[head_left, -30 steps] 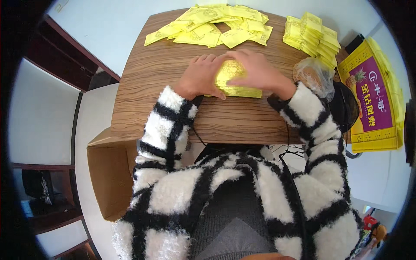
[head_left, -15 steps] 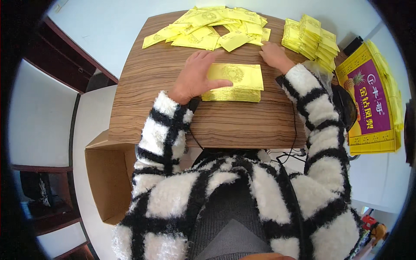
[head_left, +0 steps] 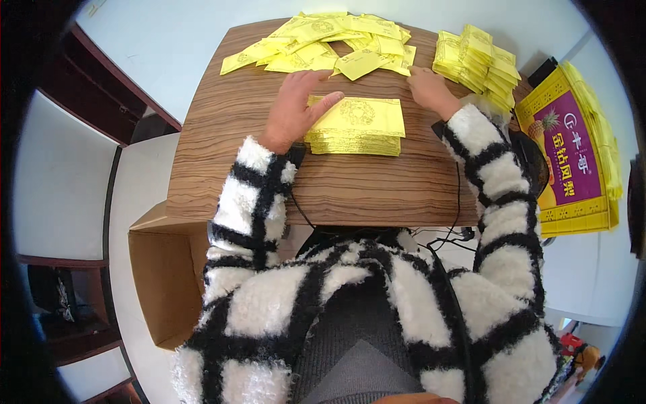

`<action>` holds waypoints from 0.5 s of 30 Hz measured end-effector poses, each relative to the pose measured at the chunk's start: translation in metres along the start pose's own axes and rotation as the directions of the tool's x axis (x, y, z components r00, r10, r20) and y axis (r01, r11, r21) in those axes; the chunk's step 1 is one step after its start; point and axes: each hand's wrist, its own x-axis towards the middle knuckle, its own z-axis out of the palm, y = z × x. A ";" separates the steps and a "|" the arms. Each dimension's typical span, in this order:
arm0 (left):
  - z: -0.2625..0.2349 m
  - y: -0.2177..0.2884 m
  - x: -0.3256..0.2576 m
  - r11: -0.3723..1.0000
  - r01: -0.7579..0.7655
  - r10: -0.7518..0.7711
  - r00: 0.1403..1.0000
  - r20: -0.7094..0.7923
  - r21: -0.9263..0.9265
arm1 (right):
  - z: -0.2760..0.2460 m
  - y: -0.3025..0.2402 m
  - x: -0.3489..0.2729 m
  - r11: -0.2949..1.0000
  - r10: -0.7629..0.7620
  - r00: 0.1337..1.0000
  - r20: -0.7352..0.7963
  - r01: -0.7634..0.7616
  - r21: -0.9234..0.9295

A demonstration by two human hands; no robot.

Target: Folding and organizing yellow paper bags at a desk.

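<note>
On the wood-grain table, a neat stack of yellow packets (head_left: 363, 121) with a printed round emblem lies in front of me. My left hand (head_left: 299, 104) is open at the stack's left end, its thumb stretched out over the top packet and its fingers pointing away. Beyond the stack, my right hand (head_left: 432, 91) has its fingers curled together at the edge of a yellow packet (head_left: 402, 62) on the near right side of a loose heap. The fingertips are partly hidden by the hand, but they appear closed on that packet's edge.
The loose heap of yellow packets (head_left: 313, 30) spreads along the table's far edge. Stacked packets (head_left: 478, 57) stand at the far right. Beside them is a yellow and purple printed box (head_left: 572, 151) with packets. A cardboard box (head_left: 165, 276) stands lower left; a black cable (head_left: 457, 192) hangs near my right sleeve.
My right hand has shifted slightly right and its fingers have curled more at the packet. My left hand has drawn a little left, its thumb lifting higher along the stack.
</note>
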 end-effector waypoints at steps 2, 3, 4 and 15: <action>0.000 0.000 0.000 1.000 0.008 -0.008 1.000 -0.002 0.002 | -0.001 -0.003 0.001 0.999 -0.016 0.998 0.063 0.019 -0.037; -0.001 -0.001 0.000 1.000 0.010 -0.010 1.000 0.001 0.007 | -0.001 -0.004 0.001 0.998 -0.023 0.995 0.095 0.029 -0.054; -0.001 -0.001 0.000 1.000 0.011 -0.011 1.000 0.005 0.012 | -0.002 -0.005 0.001 0.998 -0.024 0.995 0.095 0.030 -0.055; -0.002 -0.009 -0.003 0.999 0.018 -0.018 1.000 -0.006 0.037 | -0.053 -0.021 -0.001 0.998 0.044 0.998 -0.033 -0.043 0.046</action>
